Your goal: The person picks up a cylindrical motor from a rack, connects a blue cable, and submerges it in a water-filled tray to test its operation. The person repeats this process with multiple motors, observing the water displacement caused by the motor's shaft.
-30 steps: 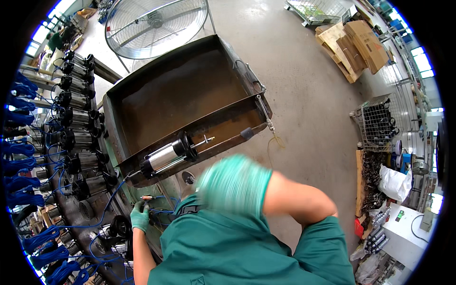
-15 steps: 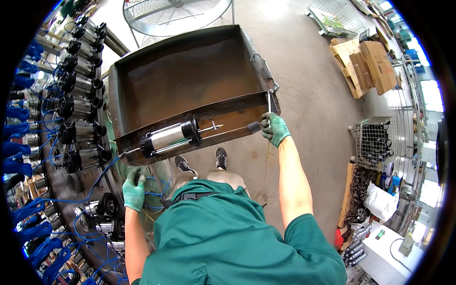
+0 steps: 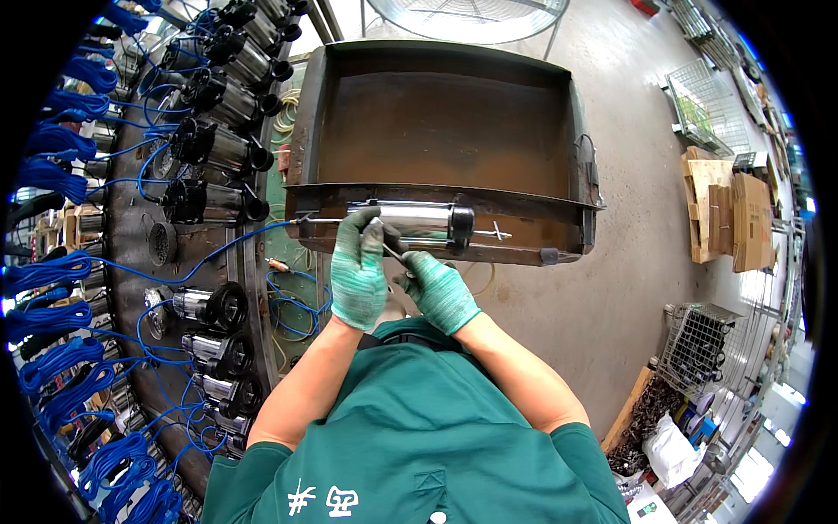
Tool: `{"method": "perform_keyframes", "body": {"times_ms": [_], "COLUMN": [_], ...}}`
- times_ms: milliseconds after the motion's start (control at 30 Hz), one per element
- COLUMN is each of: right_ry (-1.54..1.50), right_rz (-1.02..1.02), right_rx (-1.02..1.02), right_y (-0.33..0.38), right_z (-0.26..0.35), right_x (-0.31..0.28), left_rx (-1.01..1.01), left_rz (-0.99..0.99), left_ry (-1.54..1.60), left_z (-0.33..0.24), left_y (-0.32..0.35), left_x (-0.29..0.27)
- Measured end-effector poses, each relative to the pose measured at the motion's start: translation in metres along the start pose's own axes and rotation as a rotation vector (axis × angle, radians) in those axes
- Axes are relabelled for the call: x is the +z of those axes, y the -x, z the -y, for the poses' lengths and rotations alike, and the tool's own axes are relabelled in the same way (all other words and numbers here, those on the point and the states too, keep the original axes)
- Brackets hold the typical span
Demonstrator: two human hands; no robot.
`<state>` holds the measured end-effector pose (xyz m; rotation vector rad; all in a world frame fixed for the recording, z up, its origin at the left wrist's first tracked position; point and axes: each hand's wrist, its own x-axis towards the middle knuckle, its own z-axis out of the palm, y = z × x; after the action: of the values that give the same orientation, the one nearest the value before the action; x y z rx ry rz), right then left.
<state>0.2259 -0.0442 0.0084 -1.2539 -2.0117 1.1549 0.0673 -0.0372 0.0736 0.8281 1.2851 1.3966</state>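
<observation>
A silver cylindrical pump (image 3: 419,214) with black ends lies across the narrow front section of a rusty metal tank (image 3: 583,144). My left hand (image 3: 360,275), in a green and grey glove, is up against the pump's left end. Its fingers are curled there and hide that end; what they grip does not show. Close beside it, my right hand (image 3: 436,290), gloved alike, is closed around a thin metal rod-like tool (image 3: 393,253) that points toward the left hand. A small T-shaped metal fitting (image 3: 497,232) sticks out from the pump's right end.
A blue cable (image 3: 218,251) runs from the left bench to the fitting left of the pump. Several similar pumps (image 3: 214,144) and coiled blue cables stand at left. A large fan (image 3: 471,17) is behind the tank; cardboard (image 3: 752,223) and a wire basket (image 3: 698,349) are at right.
My right hand has come from the tank's right corner to the pump's left end, bringing the rod-like tool. My left hand has risen to the pump. The view has shifted leftward.
</observation>
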Motion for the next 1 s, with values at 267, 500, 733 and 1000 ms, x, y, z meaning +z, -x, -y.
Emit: {"method": "perform_keyframes", "body": {"times_ms": [267,500,733,1000], "right_ry": [0.141,0.406,0.256,0.359], "right_rz": [-0.252,-0.179,-0.142,-0.151], "right_rx": [-0.239,-0.151,0.132,0.103], "right_y": [-0.033,-0.084,-0.104,-0.107], "right_z": [0.032,0.011,-0.005,-0.006], "right_x": [-0.047,-0.061,-0.059,-0.057], "left_rx": [-0.335,-0.570,-0.716,-0.774], "left_rz": [-0.471,-0.453,-0.237,-0.141], "left_ry": [0.536,0.216,0.104,0.005], "left_z": [0.053,0.067,0.074,0.074], "left_y": [-0.052,-0.087,-0.107,-0.116], "left_x": [-0.147,-0.227,-0.238,-0.238]}}
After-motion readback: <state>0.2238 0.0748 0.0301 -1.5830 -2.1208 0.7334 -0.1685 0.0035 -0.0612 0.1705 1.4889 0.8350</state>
